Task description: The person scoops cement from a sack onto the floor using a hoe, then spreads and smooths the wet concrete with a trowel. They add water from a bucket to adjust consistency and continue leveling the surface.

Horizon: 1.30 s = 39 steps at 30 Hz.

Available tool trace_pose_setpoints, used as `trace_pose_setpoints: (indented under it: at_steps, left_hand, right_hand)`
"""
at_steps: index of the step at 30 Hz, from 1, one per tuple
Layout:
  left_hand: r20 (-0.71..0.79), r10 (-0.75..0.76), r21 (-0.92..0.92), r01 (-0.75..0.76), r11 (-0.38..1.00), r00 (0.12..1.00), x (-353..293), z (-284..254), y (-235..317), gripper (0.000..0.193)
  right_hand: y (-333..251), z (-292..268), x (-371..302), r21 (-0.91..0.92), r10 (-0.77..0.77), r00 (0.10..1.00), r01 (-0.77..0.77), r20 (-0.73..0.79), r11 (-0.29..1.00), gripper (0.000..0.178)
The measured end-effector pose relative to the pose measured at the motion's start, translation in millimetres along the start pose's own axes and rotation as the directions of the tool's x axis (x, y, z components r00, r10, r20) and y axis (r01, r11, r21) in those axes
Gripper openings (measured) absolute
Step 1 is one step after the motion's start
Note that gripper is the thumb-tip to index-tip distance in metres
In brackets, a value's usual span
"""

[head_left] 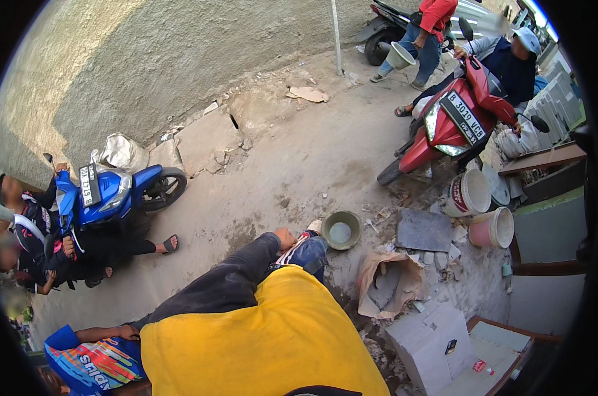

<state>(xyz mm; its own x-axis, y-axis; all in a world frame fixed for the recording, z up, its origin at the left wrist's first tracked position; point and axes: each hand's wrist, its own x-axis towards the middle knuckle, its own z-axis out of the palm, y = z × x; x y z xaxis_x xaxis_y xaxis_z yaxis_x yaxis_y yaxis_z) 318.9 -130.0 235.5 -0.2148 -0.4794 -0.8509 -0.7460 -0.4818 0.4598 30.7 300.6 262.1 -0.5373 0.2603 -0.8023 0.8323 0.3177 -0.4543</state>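
Note:
My left arm, in a dark sleeve, reaches forward past my yellow shirt (246,336). At its end my left hand (285,239) looks rounded, close to the blue jeans (309,256) at my knee and some striped cloth. Its fingers are too small and hidden to make out. Just right of the knee a dark green bucket (341,230) stands on the ground with a pale patch inside its bottom. My right hand does not appear. An opened brown paper sack (392,285) with grey material in it is to the right of my body.
A red motorbike (454,112) with a rider faces this way. Two people sit on a blue motorbike (114,195) at left. A person in red carries a bucket (400,57). At right stand buckets (467,193), a dark slab (424,230), rubble and a white box (431,346). Someone in blue (97,356) is at lower left.

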Motion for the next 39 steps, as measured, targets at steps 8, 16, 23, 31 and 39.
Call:
trace_pose_setpoints:
  at_steps: [8, 16, 23, 31, 39]
  left_hand:
    - [-0.060, 0.074, 0.088, -0.069, 0.994, 0.995, 10.0, -0.1, -11.3, 0.027]
    - [-0.038, 0.036, 0.154, -0.030, 0.988, 0.999, -5.1, 1.1, 16.6, 0.030]
    - [-0.013, 0.061, 0.274, -0.055, 0.960, 0.998, -6.1, -1.6, 40.3, 0.034]
    - [-0.147, 0.205, 0.304, -0.153, 0.940, 0.968, -20.6, 6.3, 57.6, 0.040]
    - [-0.037, 0.255, 0.284, -0.234, 0.930, 0.966, -43.3, -2.9, 92.9, 0.043]
  right_hand:
    - [2.8, -1.1, -0.8, 0.003, 0.006, 1.000, -0.006, 0.009, 1.000, 0.026]
    - [9.2, -6.0, -1.6, 0.063, 0.031, 1.000, -0.031, 0.003, 0.998, 0.022]
    - [16.4, -18.6, -0.4, 0.066, 0.055, 0.998, -0.054, -0.015, 0.996, 0.020]
    - [22.9, -47.5, -10.7, 0.154, 0.043, 0.997, -0.033, -0.063, 0.987, 0.017]
    - [-51.3, -37.7, -96.0, 0.247, 0.059, 0.998, -0.052, -0.023, 0.968, 0.023]
